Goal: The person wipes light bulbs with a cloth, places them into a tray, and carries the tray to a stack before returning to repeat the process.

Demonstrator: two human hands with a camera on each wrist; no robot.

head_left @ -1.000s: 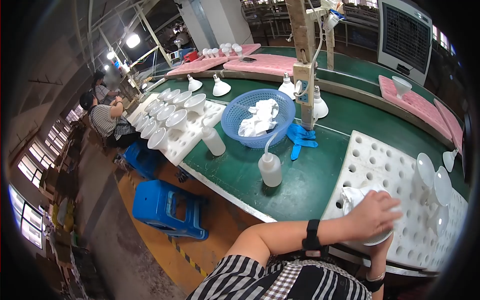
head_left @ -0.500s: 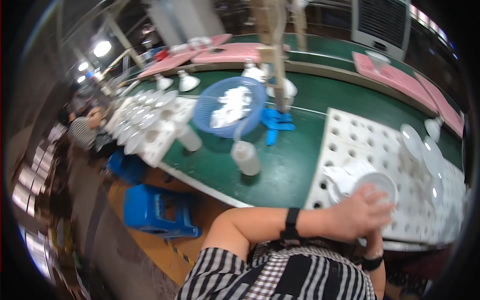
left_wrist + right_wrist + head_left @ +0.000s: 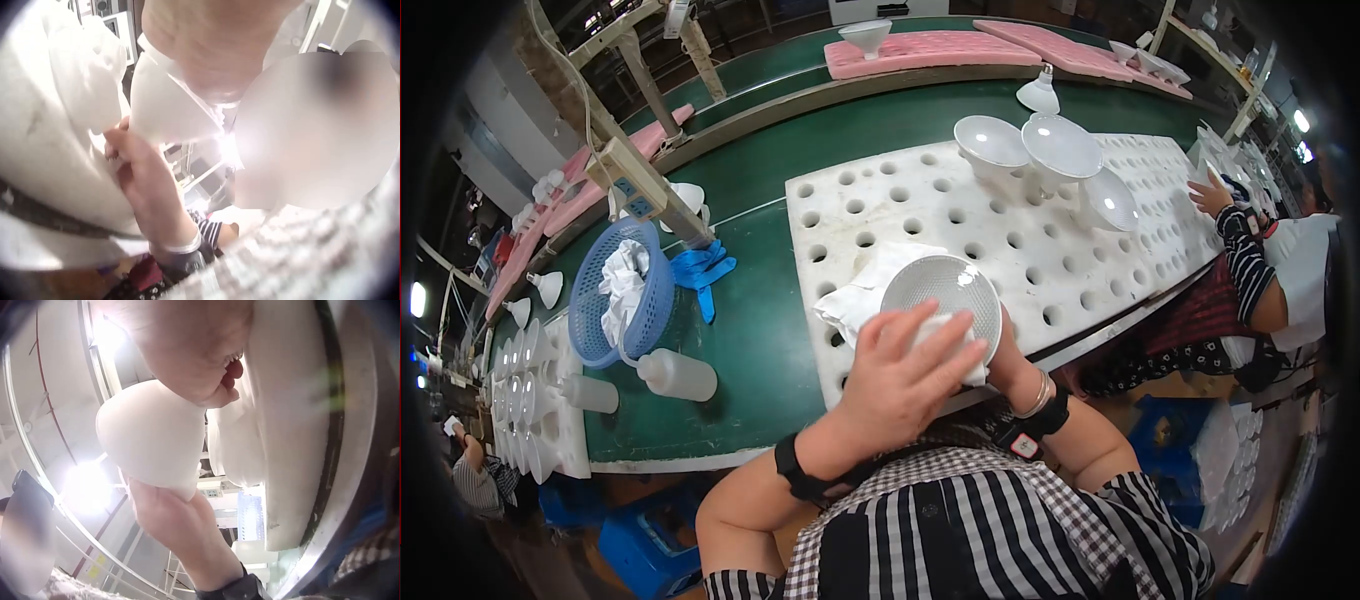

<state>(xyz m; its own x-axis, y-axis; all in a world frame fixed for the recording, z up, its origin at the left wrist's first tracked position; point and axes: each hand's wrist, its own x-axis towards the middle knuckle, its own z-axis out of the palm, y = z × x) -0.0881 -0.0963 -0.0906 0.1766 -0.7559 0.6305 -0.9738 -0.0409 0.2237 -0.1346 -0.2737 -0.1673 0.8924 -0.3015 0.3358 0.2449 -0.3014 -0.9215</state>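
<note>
A white reflector bulb (image 3: 925, 280) with a round, textured lens is held over the near edge of the white foam board (image 3: 880, 210). My right hand (image 3: 1005, 365) grips it from below, its fingers curled round the narrow end; the bulb hides much of this hand in the head view. Across the lens lies my left hand (image 3: 905, 375), its fingers spread and fairly straight, with white cloth showing under them. A crumpled white cloth (image 3: 870, 290) rests on the board beside the bulb. In the right wrist view, the left hand (image 3: 178, 515) overlaps the bulb's wide end.
Several reflector bulbs (image 3: 1060, 148) stand in the board's far part. Leftward are a blue basket (image 3: 585, 300) with white cloth, blue gloves (image 3: 703, 270) and two plastic bottles (image 3: 680, 375). Pink foam trays (image 3: 930, 52) line the back. Another person's hand (image 3: 1212, 195) is at the right.
The head view has swung right, bringing the other person at the right into view. The bulb's lens now faces the head camera more, with the left hand still on it.
</note>
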